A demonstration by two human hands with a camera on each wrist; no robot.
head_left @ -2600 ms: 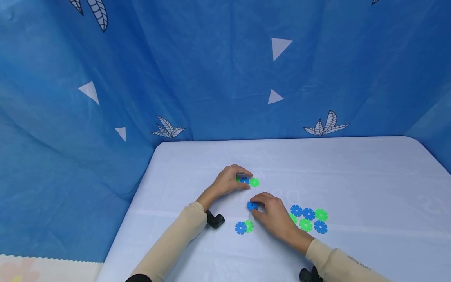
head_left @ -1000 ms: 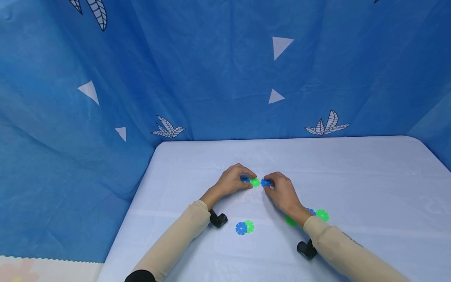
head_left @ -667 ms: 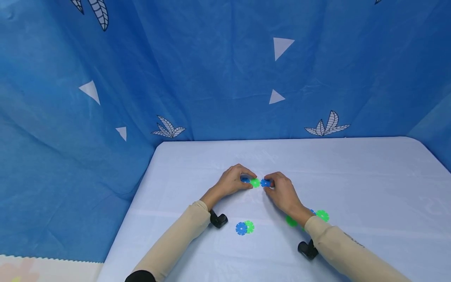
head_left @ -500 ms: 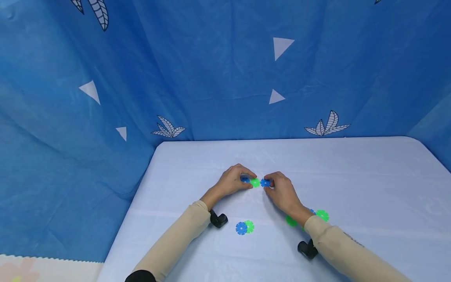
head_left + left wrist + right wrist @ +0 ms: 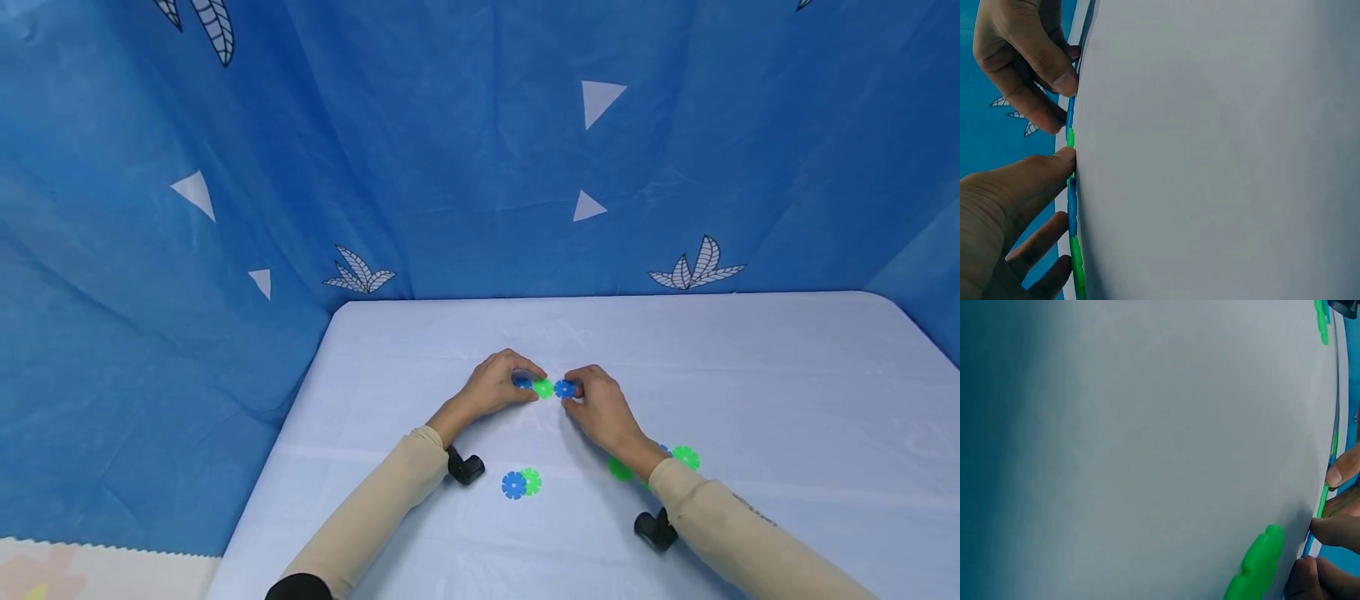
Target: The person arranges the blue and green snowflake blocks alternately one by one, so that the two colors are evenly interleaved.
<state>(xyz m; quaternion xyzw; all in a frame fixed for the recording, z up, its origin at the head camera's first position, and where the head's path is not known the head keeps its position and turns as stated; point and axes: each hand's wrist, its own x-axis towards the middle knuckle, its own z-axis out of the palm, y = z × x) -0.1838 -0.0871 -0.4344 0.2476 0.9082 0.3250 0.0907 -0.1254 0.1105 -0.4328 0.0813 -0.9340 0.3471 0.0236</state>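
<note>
On the white table, my left hand point(image 5: 491, 385) pinches a green notched snowflake disc point(image 5: 543, 388) between thumb and fingers. That disc ends a row; a blue disc point(image 5: 523, 383) lies beneath the hand, and another green disc point(image 5: 1077, 269) appears beyond it in the left wrist view. Just right of the row, my right hand point(image 5: 603, 408) pinches a second blue snowflake disc point(image 5: 564, 389) by its edges. It lies flat, edge to edge with the green one; whether their notches interlock I cannot tell.
Nearer the front, a blue disc point(image 5: 513, 485) overlaps a green one point(image 5: 532, 482). Several more discs lie by my right forearm, among them a green disc point(image 5: 686, 458) and another green disc point(image 5: 619, 469), partly hidden by the arm. A blue curtain point(image 5: 480, 167) hangs behind the table.
My right hand has carried its blue disc away from the front pair, up to the row's right end. My left hand has shifted slightly right onto the green disc. Over the last second both stay nearly still.
</note>
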